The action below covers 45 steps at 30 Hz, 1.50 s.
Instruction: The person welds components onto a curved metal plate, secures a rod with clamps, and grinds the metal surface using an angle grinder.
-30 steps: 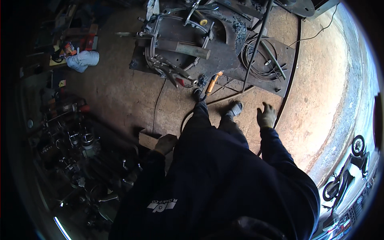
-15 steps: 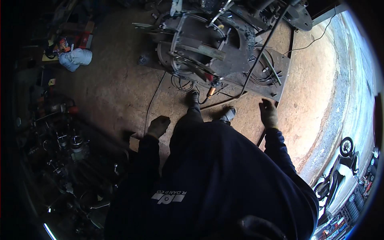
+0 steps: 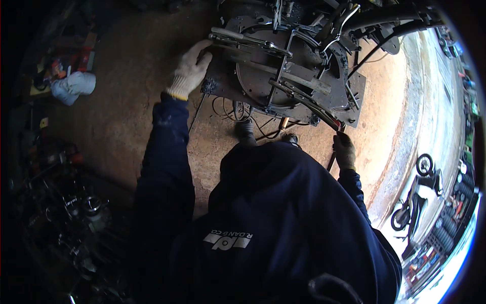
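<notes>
Left hand: (image 3: 191, 73) pale knit glove, out at about 11 o'clock from mid-view. Pretty open, thumb spread off the fingers, fingertips right by the outer end of the upper clamp. (image 3: 243, 39) Can't tell if they're touching it.
Right hand: (image 3: 345, 152) also gloved, 3 o'clock, in shadow. Fingers look curled up at the tail end of the lower clamp, (image 3: 309, 104) by its little red bit. Honestly can't tell if it's gripping.
Clamps: both long-handled metal ones, at 12 to 1 o'clock, lying across the curved metal frame. (image 3: 243, 86)
Flat bar: (image 3: 304, 78) runs over the frame between the two clamps.
Steel plate: (image 3: 220, 78) under the whole lot, around 12 o'clock.
Pale cloth bundle: (image 3: 76, 87) off at 10 o'clock.
Motorbike: (image 3: 416, 205) parked out in the bright bit, roughly 4 o'clock.
</notes>
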Motion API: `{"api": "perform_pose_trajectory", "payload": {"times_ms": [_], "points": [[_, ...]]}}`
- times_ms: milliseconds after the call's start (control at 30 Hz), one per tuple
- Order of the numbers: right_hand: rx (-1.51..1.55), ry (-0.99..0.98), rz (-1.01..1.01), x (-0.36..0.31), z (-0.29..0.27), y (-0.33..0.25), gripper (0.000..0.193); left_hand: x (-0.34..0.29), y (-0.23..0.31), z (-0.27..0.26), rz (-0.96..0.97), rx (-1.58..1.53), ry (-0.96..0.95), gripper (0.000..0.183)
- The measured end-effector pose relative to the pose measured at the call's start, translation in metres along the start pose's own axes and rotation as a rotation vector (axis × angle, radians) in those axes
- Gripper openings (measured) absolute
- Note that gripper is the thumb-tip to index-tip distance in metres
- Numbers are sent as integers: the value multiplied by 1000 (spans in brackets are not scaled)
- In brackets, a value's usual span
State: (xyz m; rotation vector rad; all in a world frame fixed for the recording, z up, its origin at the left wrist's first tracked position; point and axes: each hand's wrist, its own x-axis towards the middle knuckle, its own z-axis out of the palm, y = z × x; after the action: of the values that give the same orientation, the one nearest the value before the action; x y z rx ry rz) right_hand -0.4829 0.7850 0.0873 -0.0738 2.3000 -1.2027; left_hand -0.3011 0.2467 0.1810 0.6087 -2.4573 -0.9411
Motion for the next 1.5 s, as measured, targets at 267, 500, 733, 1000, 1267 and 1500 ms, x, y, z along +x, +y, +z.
{"api": "perform_pose_trajectory", "payload": {"times_ms": [267, 500, 733, 1000, 1267, 1500], "points": [[29, 24, 295, -64, 26, 43, 35, 54, -29, 9, 170, 331, -410, 31], [107, 59, 369, -79, 31, 51, 35, 70, -49, 0, -154, -268, -418, 29], [129, 65, 376, -83, 27, 43, 36, 64, -61, 4, -347, -516, -301, 35], [156, 74, 423, -97, 36, 57, 39, 44, -46, 9, -630, -1018, -155, 42], [102, 76, 434, -93, 36, 64, 39, 40, -54, 12, -700, -1136, -11, 34], [165, 91, 434, -89, 41, 73, 38, 37, -49, -2, -582, -1113, 126, 25]]}}
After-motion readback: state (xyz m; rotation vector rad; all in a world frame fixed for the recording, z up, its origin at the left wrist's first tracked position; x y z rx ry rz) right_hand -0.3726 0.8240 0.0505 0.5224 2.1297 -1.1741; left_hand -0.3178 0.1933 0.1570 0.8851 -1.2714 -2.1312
